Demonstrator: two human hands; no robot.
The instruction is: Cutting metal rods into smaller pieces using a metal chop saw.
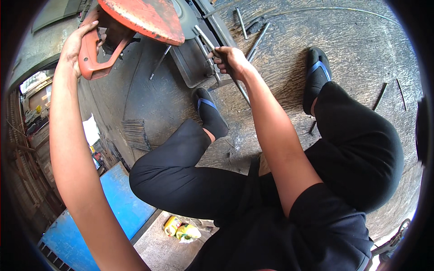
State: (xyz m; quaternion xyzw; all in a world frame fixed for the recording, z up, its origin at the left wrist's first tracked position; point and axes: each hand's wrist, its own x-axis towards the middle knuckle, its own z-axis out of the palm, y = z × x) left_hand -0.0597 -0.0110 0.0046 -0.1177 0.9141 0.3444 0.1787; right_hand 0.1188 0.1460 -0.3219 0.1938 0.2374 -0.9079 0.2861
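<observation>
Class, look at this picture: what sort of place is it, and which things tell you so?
Probably a metal workshop: cut steel rods lie on the grimy floor, an orange cut-off saw stands ahead, and a blue metal box sits nearby.

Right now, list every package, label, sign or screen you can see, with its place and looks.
Yellow packet: on the ground at the bottom edge, below the knees; crumpled, yellow with some red.
Yellow-green packet: lying right beside the first; crumpled, yellow and green.
White sheet: at the left, past the left forearm; pale, plain-looking, too small to tell more.
No signs or screens show.
</observation>
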